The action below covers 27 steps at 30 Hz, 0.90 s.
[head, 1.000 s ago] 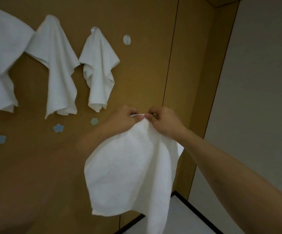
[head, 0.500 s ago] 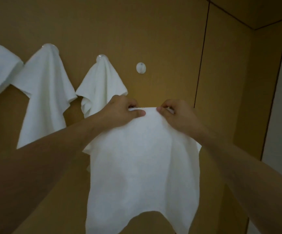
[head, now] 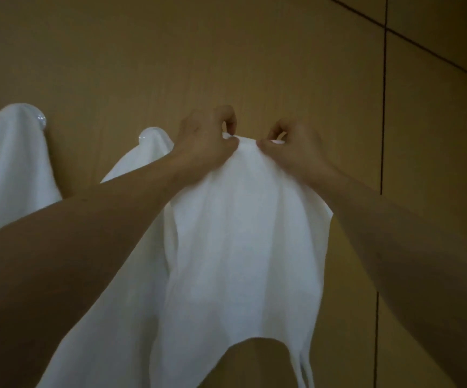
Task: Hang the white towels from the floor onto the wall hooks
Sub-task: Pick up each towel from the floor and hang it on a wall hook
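A white towel (head: 240,247) hangs down from both my hands, held up against the brown wall. My left hand (head: 204,141) pinches its top edge on the left, and my right hand (head: 293,152) pinches the same edge a little to the right. The wall hook that stood free here is hidden behind the towel's top and my hands. Two other white towels hang on hooks to the left: one right beside my left hand (head: 142,158), one at the far left (head: 11,169).
Clear round hooks (head: 40,120) show above the hung towels. The wall (head: 254,51) is brown wood panelling with dark vertical seams (head: 384,107) to the right of my hands. My forearms fill the lower corners of the view.
Both hands have raised the towel's top edge up to the height of the free hook, which is now covered. The view has tilted up and closer to the wall.
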Motion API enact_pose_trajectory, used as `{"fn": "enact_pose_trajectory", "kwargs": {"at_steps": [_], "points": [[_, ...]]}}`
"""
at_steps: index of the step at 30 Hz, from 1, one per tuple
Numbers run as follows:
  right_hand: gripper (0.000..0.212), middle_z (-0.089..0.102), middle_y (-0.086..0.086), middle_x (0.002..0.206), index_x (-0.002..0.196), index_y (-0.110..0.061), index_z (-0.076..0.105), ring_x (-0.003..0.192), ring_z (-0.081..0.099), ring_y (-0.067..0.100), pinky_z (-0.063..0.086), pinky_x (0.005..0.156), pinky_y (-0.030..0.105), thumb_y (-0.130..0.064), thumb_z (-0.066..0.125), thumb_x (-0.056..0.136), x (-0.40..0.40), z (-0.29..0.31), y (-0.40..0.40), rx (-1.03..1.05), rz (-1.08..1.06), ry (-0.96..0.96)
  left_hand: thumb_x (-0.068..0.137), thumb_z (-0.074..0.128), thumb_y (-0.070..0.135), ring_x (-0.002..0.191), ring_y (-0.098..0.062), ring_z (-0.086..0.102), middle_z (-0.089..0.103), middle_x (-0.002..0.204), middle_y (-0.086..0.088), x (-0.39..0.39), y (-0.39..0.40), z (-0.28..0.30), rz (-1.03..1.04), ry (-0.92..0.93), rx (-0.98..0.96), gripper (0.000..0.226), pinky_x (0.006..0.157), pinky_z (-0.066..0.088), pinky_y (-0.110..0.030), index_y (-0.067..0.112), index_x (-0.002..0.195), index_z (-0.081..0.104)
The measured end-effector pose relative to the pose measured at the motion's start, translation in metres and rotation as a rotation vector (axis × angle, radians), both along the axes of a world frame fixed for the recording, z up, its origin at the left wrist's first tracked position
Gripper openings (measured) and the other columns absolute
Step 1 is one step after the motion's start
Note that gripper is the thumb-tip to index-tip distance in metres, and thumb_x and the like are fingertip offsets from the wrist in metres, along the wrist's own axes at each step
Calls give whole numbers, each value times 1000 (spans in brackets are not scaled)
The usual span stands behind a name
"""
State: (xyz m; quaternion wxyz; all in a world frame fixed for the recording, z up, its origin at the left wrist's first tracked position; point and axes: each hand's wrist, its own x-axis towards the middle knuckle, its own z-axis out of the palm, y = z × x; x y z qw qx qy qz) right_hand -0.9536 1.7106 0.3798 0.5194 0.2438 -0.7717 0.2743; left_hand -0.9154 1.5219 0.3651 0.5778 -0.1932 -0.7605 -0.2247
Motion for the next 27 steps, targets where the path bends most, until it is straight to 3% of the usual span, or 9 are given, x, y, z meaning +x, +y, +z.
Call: {"fn": "enact_pose_trajectory", "kwargs": {"at_steps": [3,6,9,12,14,17,21,24,27], "points": [[17,68,-7,85,79,-24,62,78,63,13,54,69,35,-39,70,74,-31,12,-2,-38,50,-22,81,63,19,83,-16,61,66,89,3,-24,6,11,66,-11,33,9,71,48,-28,27,86,65],[13,68,-8,82,77,-22,63,71,62,9,51,62,32,-29,74,75,-57,8,-1,-116,239,-20,84,58,18,91,-13,63,71,98,9,-41,13,10,137,-7,27,22,79,51,-29,33,89,74],[18,68,-9,83,80,-19,63,74,63,10,51,65,34,-33,73,84,-74,-6,3,-128,370,36,88,58,22,96,-11,64,72,107,13,-51,19,4,181,23,20,23,83,50,-28,35,94,76],[19,61,-15,69,82,-27,60,63,54,3,43,59,28,-43,64,91,-80,-23,4,-62,326,108,92,56,31,97,-11,65,73,107,9,-53,27,-8,140,21,23,22,86,51,-31,32,104,75],[20,62,-12,71,89,-28,62,64,56,5,47,59,32,-43,53,97,-78,-35,2,-1,286,137,95,52,38,96,-11,65,73,104,8,-51,33,-18,123,6,50,26,88,51,-34,31,109,72],[26,67,-10,80,100,-28,66,70,61,8,50,65,35,-40,42,103,-74,-50,1,37,322,134,98,46,36,93,-12,65,71,102,6,-48,41,-28,125,-64,97,30,87,52,-38,26,115,69],[37,62,-9,74,93,-29,59,67,58,6,46,63,32,-52,31,101,-64,-76,1,-9,400,55,104,37,31,94,-14,61,67,103,-2,-43,53,-46,42,-120,164,34,89,49,-36,14,111,65],[44,63,-8,89,111,-29,60,79,59,7,50,72,33,-55,26,101,-56,-95,0,29,424,-5,105,33,38,103,-18,54,57,110,-7,-39,65,-64,7,-136,196,37,97,44,-41,11,106,58],[54,52,2,109,129,-28,52,101,51,18,47,92,43,-58,20,98,-52,-121,-4,43,393,-69,101,34,51,116,-12,47,48,126,0,-33,73,-92,2,-148,250,48,105,39,-36,20,131,53]]}}
